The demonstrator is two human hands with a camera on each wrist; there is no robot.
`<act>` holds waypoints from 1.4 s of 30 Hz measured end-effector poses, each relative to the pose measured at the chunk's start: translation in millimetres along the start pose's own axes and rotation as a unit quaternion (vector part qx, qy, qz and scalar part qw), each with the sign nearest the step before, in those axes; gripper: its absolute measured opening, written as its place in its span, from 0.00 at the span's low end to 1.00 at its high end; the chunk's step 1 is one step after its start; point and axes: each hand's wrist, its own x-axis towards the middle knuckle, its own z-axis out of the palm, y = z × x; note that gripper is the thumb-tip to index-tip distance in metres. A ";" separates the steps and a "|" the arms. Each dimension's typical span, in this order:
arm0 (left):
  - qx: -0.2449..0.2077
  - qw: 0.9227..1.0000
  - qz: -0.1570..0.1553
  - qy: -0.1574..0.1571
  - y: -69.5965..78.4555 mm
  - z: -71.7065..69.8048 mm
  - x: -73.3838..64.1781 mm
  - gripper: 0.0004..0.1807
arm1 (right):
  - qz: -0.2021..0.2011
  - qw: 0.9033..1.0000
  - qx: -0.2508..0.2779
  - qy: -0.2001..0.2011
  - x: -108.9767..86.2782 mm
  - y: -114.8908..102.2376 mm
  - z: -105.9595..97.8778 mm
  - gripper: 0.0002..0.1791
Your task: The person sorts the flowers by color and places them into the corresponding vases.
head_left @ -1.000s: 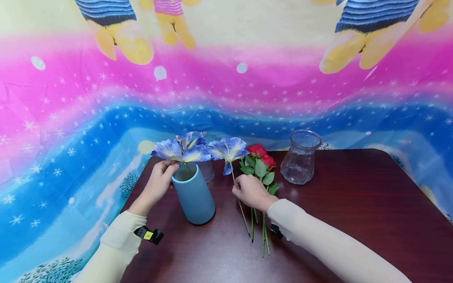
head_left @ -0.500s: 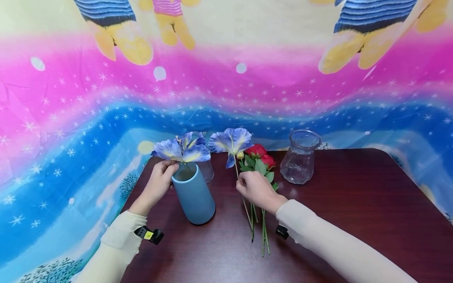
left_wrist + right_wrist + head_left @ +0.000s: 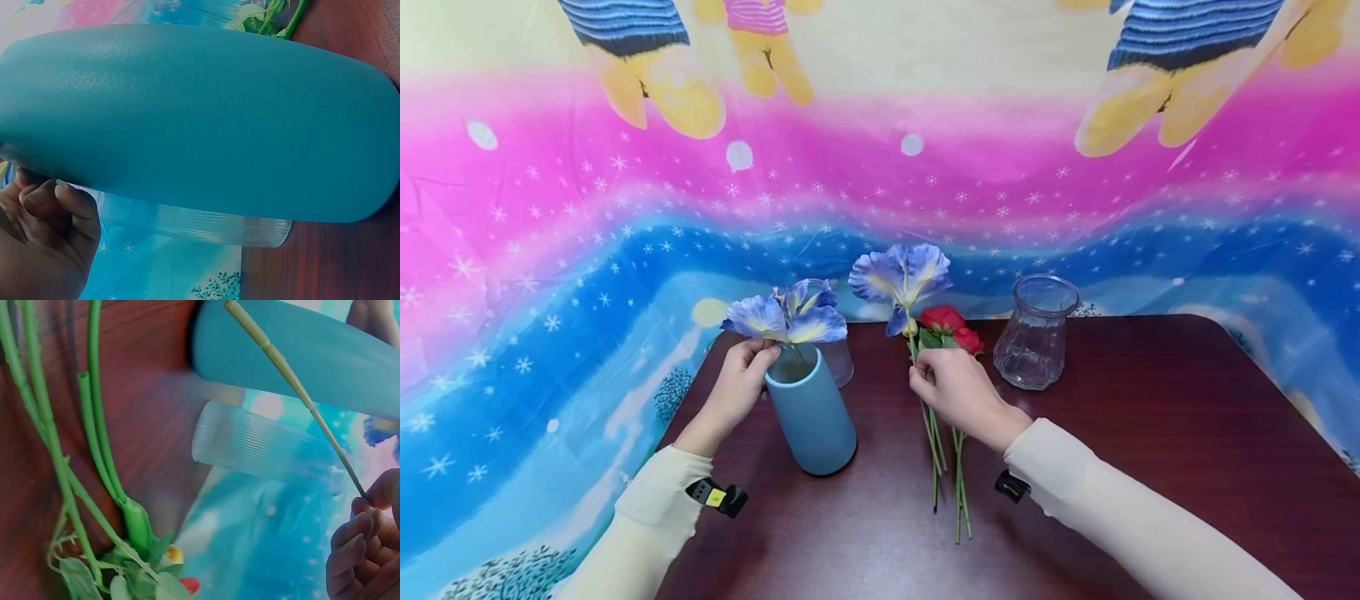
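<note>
My left hand holds the rim of the matte blue vase, its thumb at the edge. In the left wrist view the fingers are curled close against the vase's side. One blue-violet iris stands in the vase, its petals spread over the mouth. My right hand pinches the stem of a second iris, held upright to the right of the vase. In the right wrist view its bare stem sticks out past the fingers, the stem end overlapping the vase. Red roses lie partly hidden behind my right hand.
A clear glass vase stands at the back right. A ribbed clear vase is mostly hidden behind the blue one. Green stems lie on the dark wooden table. A printed cloth hangs behind the table.
My right hand has moved up and slightly right with the second iris, raising its bloom above the roses. The left hand and the blue vase have stayed in place.
</note>
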 end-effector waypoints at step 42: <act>0.008 1.000 0.005 0.005 1.9 0.0 -0.9 0.18 | -0.113 0.990 0.003 0.087 16.6 -66.2 -35.3 0.13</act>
